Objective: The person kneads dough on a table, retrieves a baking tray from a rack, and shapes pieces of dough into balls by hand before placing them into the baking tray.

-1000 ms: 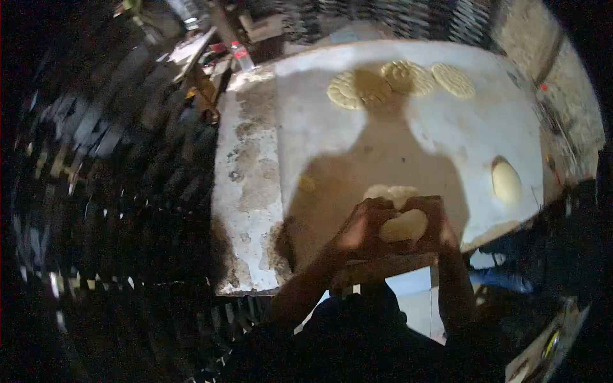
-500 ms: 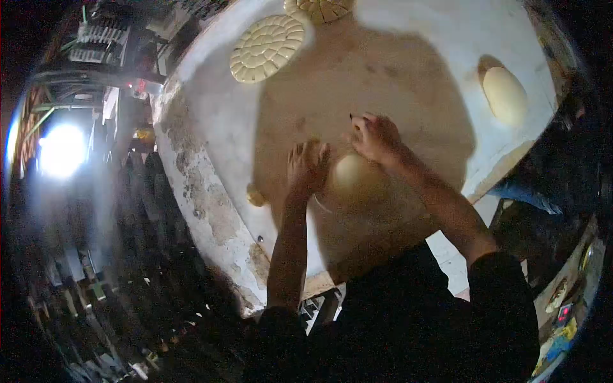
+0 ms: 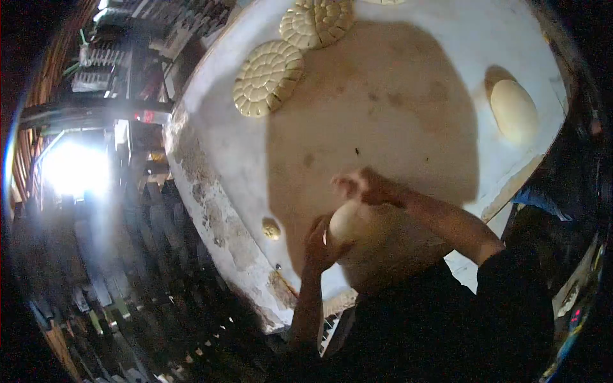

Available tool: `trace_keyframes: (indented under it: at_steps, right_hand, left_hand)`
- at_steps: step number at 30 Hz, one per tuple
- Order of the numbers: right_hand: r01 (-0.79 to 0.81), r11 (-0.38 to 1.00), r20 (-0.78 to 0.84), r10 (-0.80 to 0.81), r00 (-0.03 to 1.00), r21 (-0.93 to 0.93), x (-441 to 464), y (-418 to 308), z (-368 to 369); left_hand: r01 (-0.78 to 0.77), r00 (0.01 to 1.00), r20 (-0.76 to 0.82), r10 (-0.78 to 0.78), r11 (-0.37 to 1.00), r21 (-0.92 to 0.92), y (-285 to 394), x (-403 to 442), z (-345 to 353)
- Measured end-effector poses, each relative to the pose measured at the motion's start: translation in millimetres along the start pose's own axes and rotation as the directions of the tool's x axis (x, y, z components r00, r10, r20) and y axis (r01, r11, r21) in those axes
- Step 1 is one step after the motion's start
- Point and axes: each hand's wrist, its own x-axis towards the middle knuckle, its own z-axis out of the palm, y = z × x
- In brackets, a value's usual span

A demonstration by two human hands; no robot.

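Blown-out glare flared far L, haze streaked below it. Rm was dim, grainy. Big rounded shadow covered mid tabletop; tabletop sides caught brighter lt. R hand looked soft; fisheye bent edges, corners were blk.

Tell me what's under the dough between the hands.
Shaded tabletop shows around the dough, and the left hand curves along its side. Whatever lies directly beneath is covered, so tabletop contact can't be confirmed.

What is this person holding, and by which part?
The left hand cups a smooth, pale, rounded dough lump around its left and near side; the right hand is by its far edge, whether gripping cannot be told.
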Motion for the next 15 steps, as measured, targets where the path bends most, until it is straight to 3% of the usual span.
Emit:
trace_keyframes:
  at_steps: [1,2,4,5,7,9,10,12,15]
  right_hand:
    - [-0.019,0.997,-0.277,0.039,0.960,0.075,-12,3,-8]
    - [-0.013,0.989,-0.526,0.091,0.846,0.149,-25,6,-14]
    - [0.069,0.948,-0.757,0.204,0.621,0.312,-69,20,30]
    - [0.034,0.972,-0.754,0.160,0.638,0.235,-76,22,40]
    - [-0.037,0.996,-0.725,0.083,0.684,0.080,-91,24,63]
    - [-0.098,0.993,-0.683,0.031,0.730,-0.059,-100,20,92]
    - [-0.119,0.992,-0.620,0.070,0.782,-0.038,-95,12,87]
    - [-0.168,0.985,-0.460,0.136,0.877,-0.028,-77,-20,58]
    - [-0.099,0.843,-0.287,-0.068,0.956,-0.528,-79,71,83]
  left_hand:
    - [-0.114,0.990,-0.065,0.122,0.986,0.120,-12,13,-12]
    - [-0.214,0.961,-0.120,0.248,0.947,0.240,-20,25,-17]
    - [-0.347,0.937,-0.066,0.344,0.937,-0.041,-6,48,-25]
    - [-0.400,0.916,-0.057,0.397,0.898,-0.185,1,60,-27]
    - [-0.430,0.831,0.139,0.539,0.779,-0.456,12,83,15]
    - [-0.272,0.917,0.180,0.356,0.888,-0.370,26,86,18]
    - [-0.180,0.948,0.193,0.253,0.927,-0.328,27,77,15]
    - [-0.142,0.965,0.162,0.204,0.933,-0.330,8,35,17]
    - [-0.132,0.986,0.051,0.157,0.935,-0.329,-28,-11,18]
